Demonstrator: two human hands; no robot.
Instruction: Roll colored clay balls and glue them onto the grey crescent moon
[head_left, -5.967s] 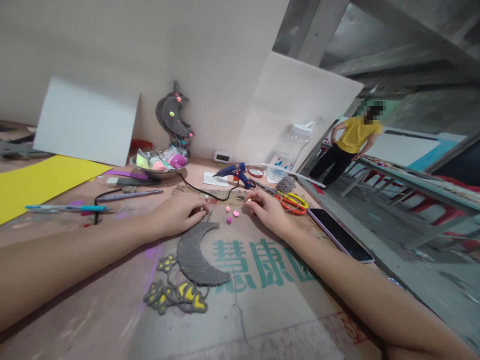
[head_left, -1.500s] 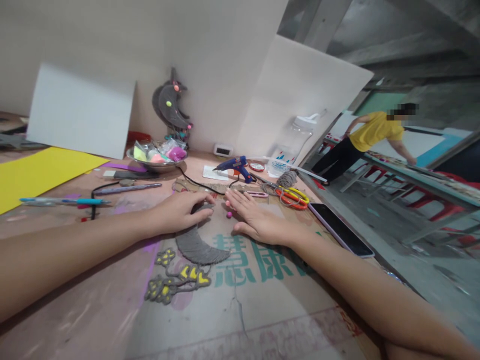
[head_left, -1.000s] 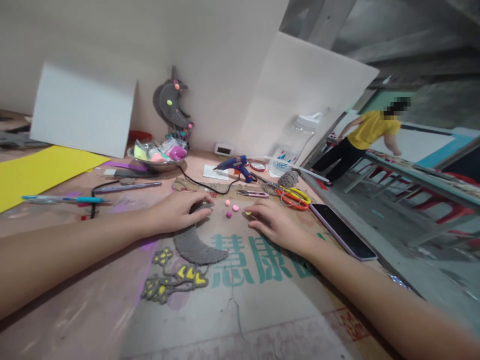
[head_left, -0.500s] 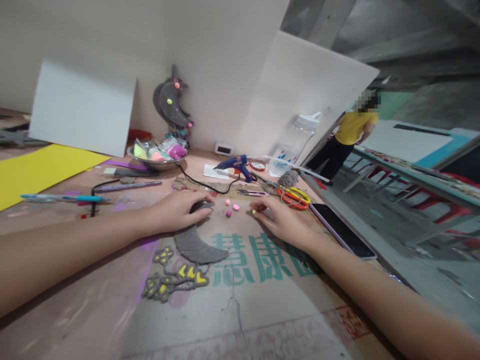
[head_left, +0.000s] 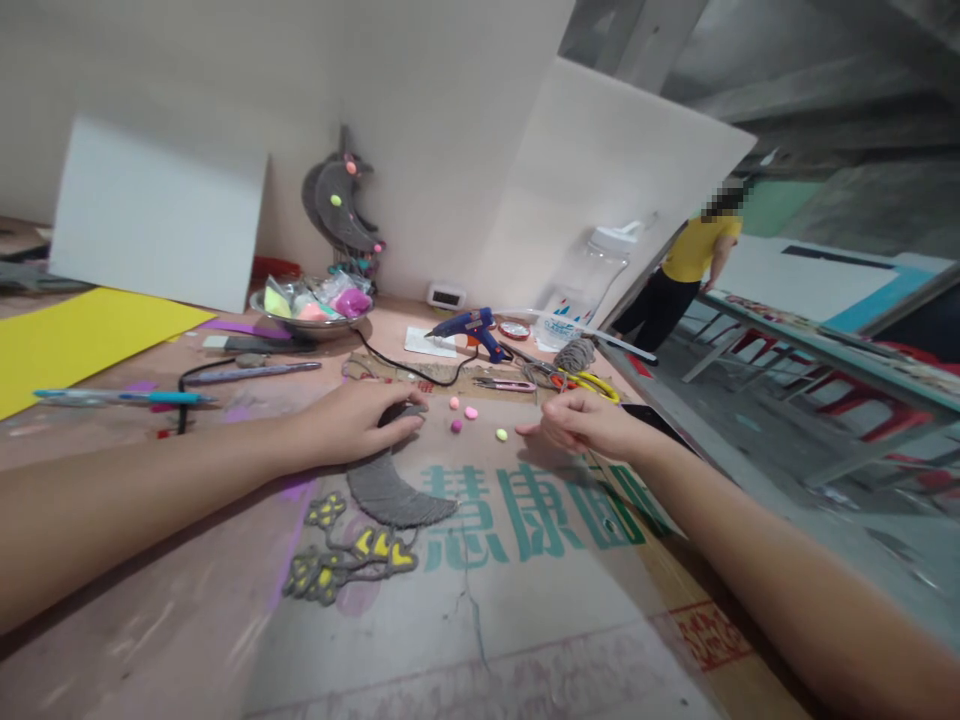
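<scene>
A grey yarn-wrapped crescent moon (head_left: 394, 495) lies on the table, its upper end between the thumb and fingers of my left hand (head_left: 360, 418). Just below the moon is a flat grey-outlined piece with yellow fillings (head_left: 352, 555). My right hand (head_left: 581, 422) hovers to the right, its fingers curled in and one fingertip pointing left. I see nothing in it. Beside that fingertip, apart from it, rests a small yellow-green ball (head_left: 502, 435). Further left are a magenta ball (head_left: 456, 426), a pink ball (head_left: 471, 413) and a peach ball (head_left: 454, 403).
Behind the balls are a blue glue gun (head_left: 466, 325), pink-handled snips (head_left: 506, 385), scissors (head_left: 596, 385) and grey yarn (head_left: 576, 355). A phone (head_left: 660, 425) lies behind my right wrist. A bowl of clay packets (head_left: 311, 315) stands back left. A person (head_left: 690, 255) stands beyond.
My right hand has let go of the yellow-green ball, which now lies on the table. That hand has moved right and its fingers have curled. My left hand stays on the moon.
</scene>
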